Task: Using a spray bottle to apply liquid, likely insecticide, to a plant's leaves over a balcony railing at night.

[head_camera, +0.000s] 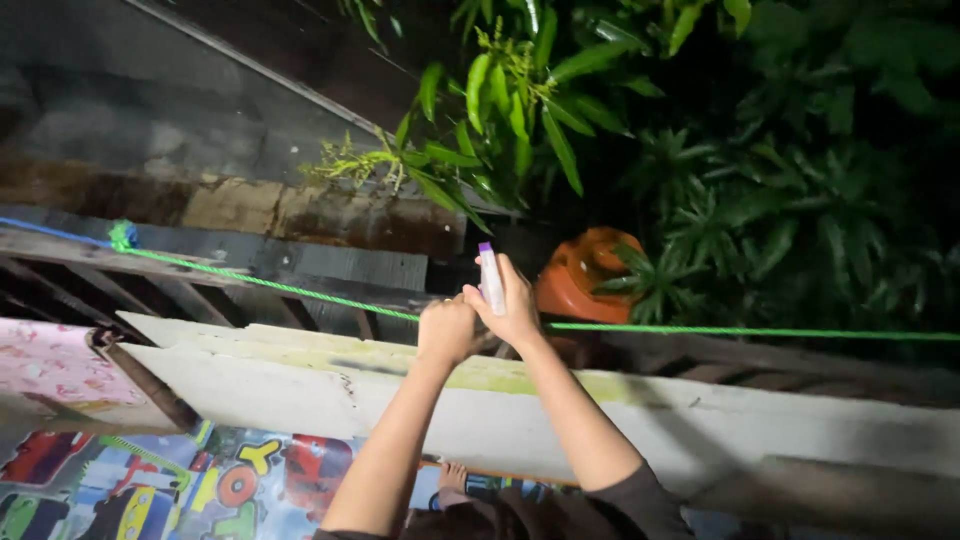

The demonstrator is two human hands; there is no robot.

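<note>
both arms reached out over the pale ledge (300,385) to the green rope (750,333), where the right hand (512,305) was clasped around a white tube with a purple cap (490,278) held upright, and the left hand (446,330) was clenched beside it, seemingly on the rope.

An outdoor home balcony or yard edge at night: a green rope clothesline (300,291) crosses at the hands, leafy plants (700,150) beyond, a whitewashed parapet (400,390) beneath the forearms.
</note>
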